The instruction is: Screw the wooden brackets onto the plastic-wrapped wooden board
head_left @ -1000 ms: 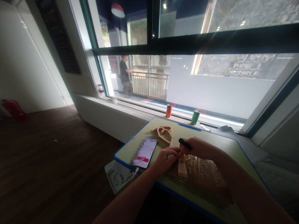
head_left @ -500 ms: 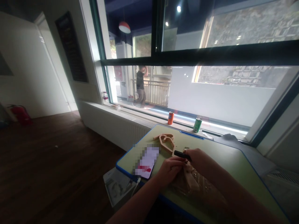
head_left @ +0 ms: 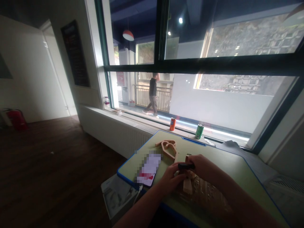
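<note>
My right hand [head_left: 201, 167] is closed around a black-handled tool [head_left: 185, 165] that points left over a small pale wooden block [head_left: 187, 186]. My left hand [head_left: 169, 180] grips the near side of that block, fingers curled against it. The block rests on a sheet of clear plastic [head_left: 209, 196] strewn with wood chips, on a green table with a blue rim [head_left: 129, 181]. Just beyond the hands lies a cut-out wooden shape [head_left: 169, 148].
A phone [head_left: 149, 167] lies at the table's left, a cable at its near end. An orange can [head_left: 172, 123] and a green can [head_left: 199, 131] stand on the window sill. A person walks outside. An open box [head_left: 116, 198] sits on the floor below.
The view has tilted and shifted, and the person outside has walked to the right. My hands stay together at the block, with the tool now lower and closer to the wood.
</note>
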`<state>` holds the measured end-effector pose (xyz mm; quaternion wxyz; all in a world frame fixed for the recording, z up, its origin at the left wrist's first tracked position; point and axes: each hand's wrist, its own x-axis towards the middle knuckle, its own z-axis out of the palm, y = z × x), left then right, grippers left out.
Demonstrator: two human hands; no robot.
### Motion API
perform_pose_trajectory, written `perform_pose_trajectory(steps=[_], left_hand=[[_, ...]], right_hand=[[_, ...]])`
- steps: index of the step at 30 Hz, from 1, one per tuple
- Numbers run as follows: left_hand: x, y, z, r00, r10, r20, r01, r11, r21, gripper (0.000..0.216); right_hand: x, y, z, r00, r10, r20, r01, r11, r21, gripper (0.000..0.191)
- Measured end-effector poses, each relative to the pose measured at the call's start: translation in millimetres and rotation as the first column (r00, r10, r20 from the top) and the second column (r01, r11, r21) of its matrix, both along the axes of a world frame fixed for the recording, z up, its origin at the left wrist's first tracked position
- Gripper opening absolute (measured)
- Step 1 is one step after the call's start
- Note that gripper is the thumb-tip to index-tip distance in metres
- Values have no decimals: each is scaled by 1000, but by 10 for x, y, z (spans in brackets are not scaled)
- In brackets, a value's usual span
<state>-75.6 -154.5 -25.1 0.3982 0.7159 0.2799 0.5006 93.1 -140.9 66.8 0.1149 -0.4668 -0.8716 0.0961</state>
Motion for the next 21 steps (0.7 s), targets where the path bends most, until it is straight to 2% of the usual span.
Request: perform_pose_trajectory(steps=[6,10,13,21], left_hand=[[-12,-17,58,999,-19,-41,17,999,-45,21],[1,-12,79,998,-43,-44,40,998,-49,21],[10,3,48,997,-34,-67,30,998,-59,24],[5,12,48,997,19,-76,-16,999,36,27]], right_hand=[[11,1,-42,992,-123,-29,125,990,68,17],[20,-15,-24,999,-1,36,0,1000,21,18],[33,15,-35,995,1,104,1,1000,-22,17],[139,90,-17,980,49,192,-59,997,47,18]])
